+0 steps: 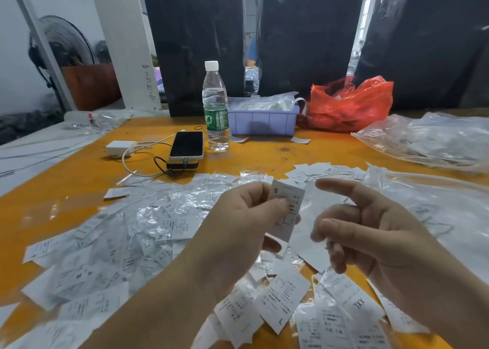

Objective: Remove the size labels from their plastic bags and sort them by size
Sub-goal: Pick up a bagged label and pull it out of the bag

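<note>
item: orange worktop (79, 179) carrying a loose spread of white size labels (169, 224), some bare and some in crinkled clear plastic bags (148, 216); markings legible on a few include xl, xxl (360, 304) and l, lying mixed with no clear separation by size. held item: one label marked s (287, 208), pinched upright between thumb and fingers of the left hand (238, 232) above the middle of the spread; whether a bag is on it cannot be told. right hand (370, 232): just beside the s label, not touching it, forefinger extended, other fingers loosely curled, holding nothing. rear of worktop: water bottle (214, 105), dark-screened phone (186, 145) resting on a black power bank (182, 165) with white cable, white charger block (119, 147), lilac plastic bin (262, 122) with bagged stock, red carrier bag (349, 105), large clear bag (434, 139) of further labels at right; black-wrapped bundles (195, 47) behind. risks, as judged: no distinct s pile is visible, so the held label could be set down among other sizes and lost again; empty bags lying among the labels may hide unopened ones or be taken for them; overlapping labels near the front edge could slide off under a passing forearm; the upright bottle stands near the working area, and a knock would send it across the paper.
</note>
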Tool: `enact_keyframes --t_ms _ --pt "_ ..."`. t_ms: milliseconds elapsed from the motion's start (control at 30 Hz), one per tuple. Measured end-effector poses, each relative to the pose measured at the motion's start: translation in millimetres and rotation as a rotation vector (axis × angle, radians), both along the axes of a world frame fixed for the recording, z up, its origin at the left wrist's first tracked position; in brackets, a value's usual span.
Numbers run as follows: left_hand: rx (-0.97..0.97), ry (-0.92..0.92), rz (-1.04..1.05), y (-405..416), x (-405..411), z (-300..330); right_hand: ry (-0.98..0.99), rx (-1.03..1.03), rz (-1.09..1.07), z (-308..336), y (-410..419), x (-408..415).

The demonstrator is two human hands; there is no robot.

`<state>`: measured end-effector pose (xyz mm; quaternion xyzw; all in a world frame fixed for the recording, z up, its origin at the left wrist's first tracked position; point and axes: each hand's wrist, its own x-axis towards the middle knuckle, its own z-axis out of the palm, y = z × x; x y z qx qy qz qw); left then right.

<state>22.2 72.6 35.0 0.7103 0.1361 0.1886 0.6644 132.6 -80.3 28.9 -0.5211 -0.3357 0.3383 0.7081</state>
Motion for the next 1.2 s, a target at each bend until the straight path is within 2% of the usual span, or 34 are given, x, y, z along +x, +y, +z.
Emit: enact_keyframes --t_ms 100,200,367,500,767,967,1067,1200 --pt "0.134 -0.042 -0.042 -4 0 -1 0.249 -0.028 0.139 -1 2 1" --pt "0.194 -0.055 -0.067 -6 0 -3 0.229 -0.113 0.288 -1 0 2" --pt "0.127 -0.054 0.078 -2 -1 -1 0.313 -0.113 0.183 -3 0 9" --pt "0.251 -0.031 0.179 7 -2 -1 0.338 -0.083 0.121 -3 -3 15" --pt "0.292 0.09 -0.111 -8 2 -6 0.237 -0.071 0.097 -1 -1 9" --pt "0.244 -0.036 -0.098 -16 0 -6 0.115 -0.101 0.08 1 -1 3" --pt "0.278 -0.055 -0.055 -16 1 -6 0.049 -0.111 0.008 1 -2 3" --pt "0.187 -0.073 -0.025 -12 0 -2 0.049 -0.035 -0.091 3 -2 4"
